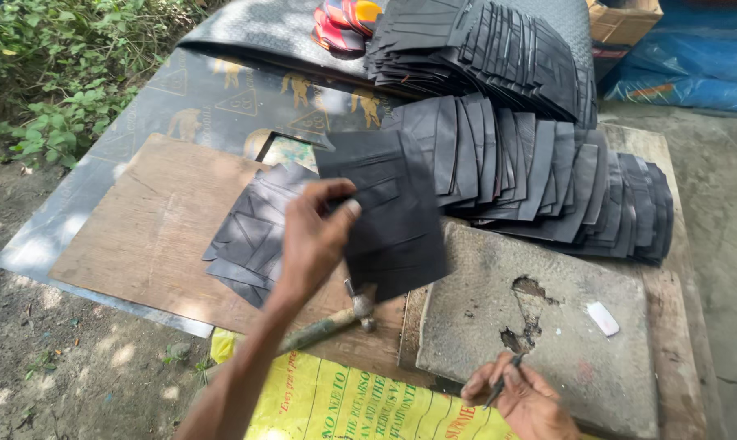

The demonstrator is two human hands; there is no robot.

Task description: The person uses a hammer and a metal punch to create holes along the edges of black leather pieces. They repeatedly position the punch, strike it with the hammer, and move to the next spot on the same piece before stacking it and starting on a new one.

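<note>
**Left grip pinches a black sheet; right grip clasps a thin tool**

Pinched between thumb and fingers of the left hand, a dark rectangular sheet of leather-like material hangs lifted above the table, its face showing cut or stitched lines. That grip is clenched on the sheet's left edge, with the thumb on top. Low in the view, the right hand grasps a slim dark pen-like tool, its fingers curled around the shaft, resting at the near edge of a grey stone slab.

The slab has a chipped, dark pit near its middle and a small white chalk-like piece lying on its right part. Just beneath the raised sheet, a hammer lies with its metal head near the slab's left edge and its handle pointing toward the person. Left of the lifted sheet, a small fanned stack of similar black pieces lies on a brown board. Behind the sheet, long overlapping rows of black pieces stretch across the wooden table, with another heap farther back. A yellow printed sack lies at the near edge. Colourful sandals sit on a dark patterned mat, and green plants grow at far left.
</note>
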